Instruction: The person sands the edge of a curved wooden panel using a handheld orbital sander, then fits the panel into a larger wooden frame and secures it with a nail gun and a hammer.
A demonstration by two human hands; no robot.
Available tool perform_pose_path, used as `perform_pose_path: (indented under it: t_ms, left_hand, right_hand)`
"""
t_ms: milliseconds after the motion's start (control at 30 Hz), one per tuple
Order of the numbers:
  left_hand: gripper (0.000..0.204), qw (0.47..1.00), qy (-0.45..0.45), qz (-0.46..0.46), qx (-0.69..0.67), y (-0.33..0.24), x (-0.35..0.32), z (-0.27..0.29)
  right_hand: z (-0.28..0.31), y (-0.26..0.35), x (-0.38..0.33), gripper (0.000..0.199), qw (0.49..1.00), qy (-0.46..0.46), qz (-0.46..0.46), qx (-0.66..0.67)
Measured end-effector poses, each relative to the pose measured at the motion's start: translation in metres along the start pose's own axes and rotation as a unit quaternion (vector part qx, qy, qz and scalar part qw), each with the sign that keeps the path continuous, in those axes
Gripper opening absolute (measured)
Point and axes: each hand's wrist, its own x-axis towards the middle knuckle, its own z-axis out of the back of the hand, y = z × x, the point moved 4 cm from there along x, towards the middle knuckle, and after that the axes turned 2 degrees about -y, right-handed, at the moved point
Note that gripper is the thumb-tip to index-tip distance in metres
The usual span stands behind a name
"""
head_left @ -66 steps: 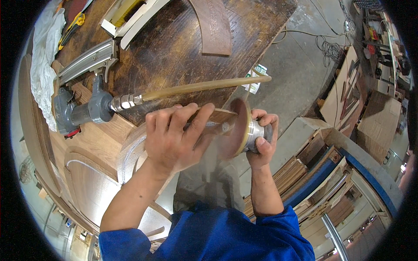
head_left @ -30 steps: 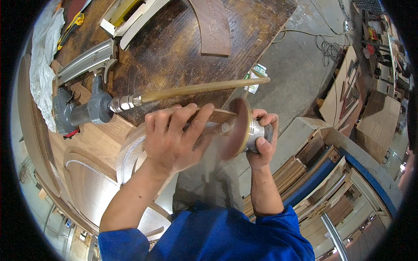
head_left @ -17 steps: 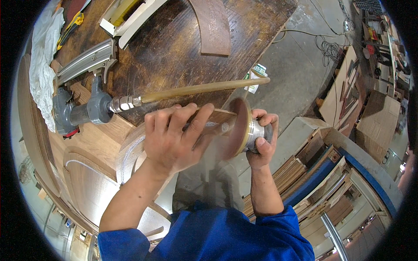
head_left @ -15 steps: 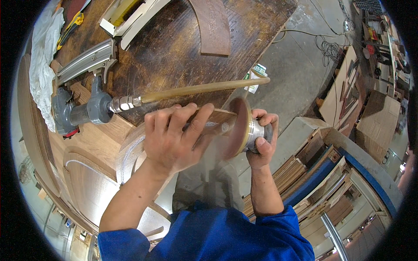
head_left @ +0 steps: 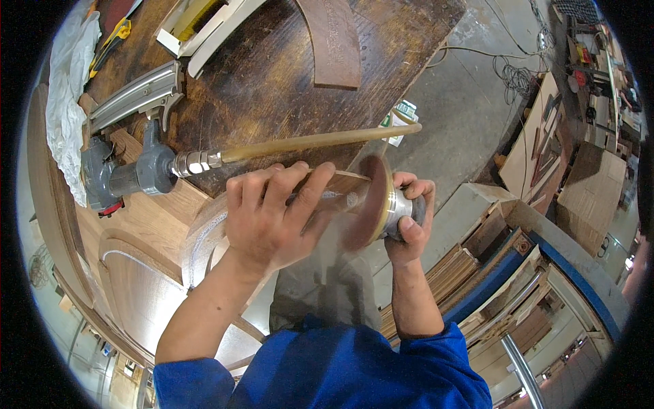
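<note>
Dark scuffed wooden workbench (head_left: 272, 75); on it: curved brown wood strip (head_left: 334, 41), grey pneumatic nailer (head_left: 136, 92), white cloth (head_left: 68, 102).

Small green-white carton (head_left: 405, 111) beside workbench edge

Nail gun (head_left: 133, 92), white cloth (head_left: 65, 116)
</note>
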Motion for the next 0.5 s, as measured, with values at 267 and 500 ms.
perform_pose_path:
  t_ms: [267, 500]
  left_hand:
    - [0.062, 1.000, 0.003, -0.002, 0.000, -0.003, 0.003, 0.004]
    - [0.065, 1.000, -0.019, -0.019, -0.010, -0.006, -0.001, 0.005]
  right_hand:
    - [0.002, 0.002, 0.000, 0.053, 1.000, 0.012, 0.023, -0.001]
    - [0.020, 0.025, -0.008, 0.057, 0.998, 0.029, 0.031, -0.041]
